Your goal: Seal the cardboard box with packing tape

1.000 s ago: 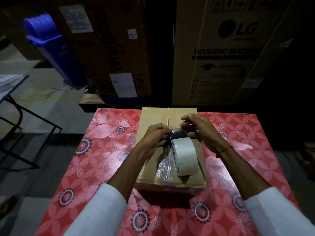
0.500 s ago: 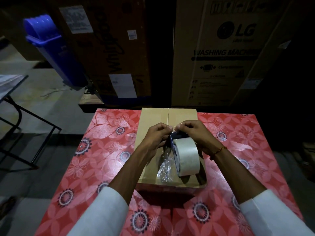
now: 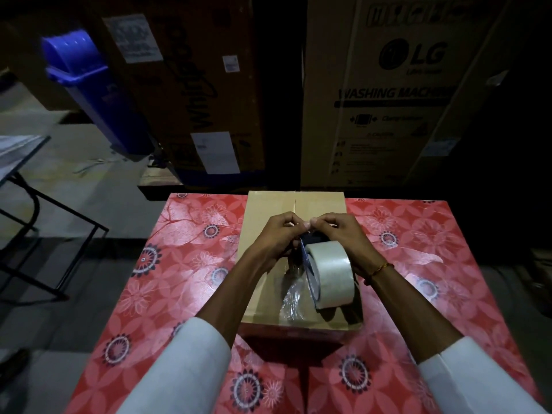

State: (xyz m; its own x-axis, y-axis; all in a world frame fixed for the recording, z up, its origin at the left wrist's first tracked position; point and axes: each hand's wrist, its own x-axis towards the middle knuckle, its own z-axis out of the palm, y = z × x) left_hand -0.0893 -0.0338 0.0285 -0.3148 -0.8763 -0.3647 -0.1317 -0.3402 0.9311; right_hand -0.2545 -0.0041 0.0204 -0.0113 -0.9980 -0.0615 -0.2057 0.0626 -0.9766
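Where the red floral table (image 3: 185, 282) carries it, box (image 3: 268, 210) sits centred, flaps closed, seam running away from the person. Tape roll (image 3: 330, 274) stands on edge on the box top. Left hand (image 3: 273, 239) and right hand (image 3: 343, 234) meet above the roll, fingertips pinched together on the tape end. Crumpled clear film (image 3: 292, 297) lies beside the roll.

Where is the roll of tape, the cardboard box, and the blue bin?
Roll of packing tape (image 3: 333, 274), head view, on its curved outer face.
Cardboard box (image 3: 268, 207), head view, on the bare far-left part of its top.
Blue bin (image 3: 98, 94), head view, on its front wall.
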